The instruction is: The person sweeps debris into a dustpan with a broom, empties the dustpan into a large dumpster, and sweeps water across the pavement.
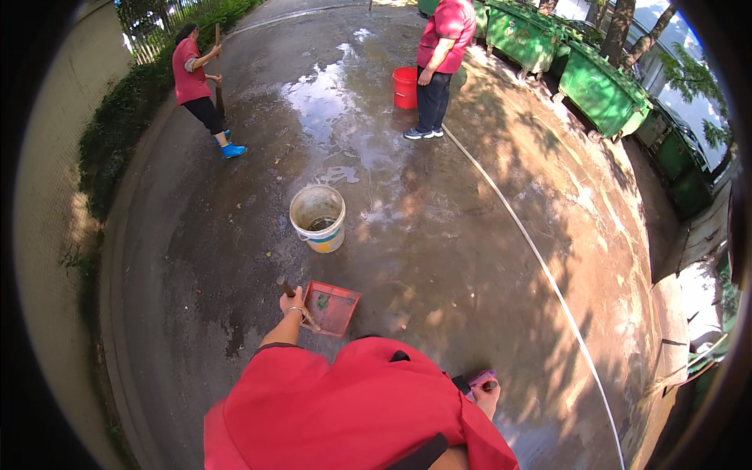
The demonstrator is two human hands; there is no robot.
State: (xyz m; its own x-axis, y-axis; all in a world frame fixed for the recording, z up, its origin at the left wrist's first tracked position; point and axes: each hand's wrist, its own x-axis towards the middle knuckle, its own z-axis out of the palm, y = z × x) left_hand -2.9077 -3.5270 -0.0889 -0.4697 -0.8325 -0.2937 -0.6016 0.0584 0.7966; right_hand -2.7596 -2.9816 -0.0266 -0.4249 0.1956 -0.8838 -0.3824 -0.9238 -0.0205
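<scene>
My left hand (292, 301) is closed around the wooden handle (286, 286) of a red long-handled dustpan (342, 311). The dustpan is low in front of me, with a small dark green scrap (323, 301) in it. On the right, my right hand (487, 397) grips a stick (490, 386) whose end points up at me. Something purple (483, 376) shows just beyond that hand, perhaps a broom head; my body and hand hide the rest. A white plastic bucket (318, 220) stands ahead of the dustpan, with murky contents at its bottom.
A white hose (531, 244) crosses the wet pavement (423, 276). One person (197, 76) in blue boots holds a long wooden handle at left. Another person (443, 59) stands beside a red bucket (405, 88). Green wheeled bins (605, 88) line the right; a hedge (120, 111) borders the left.
</scene>
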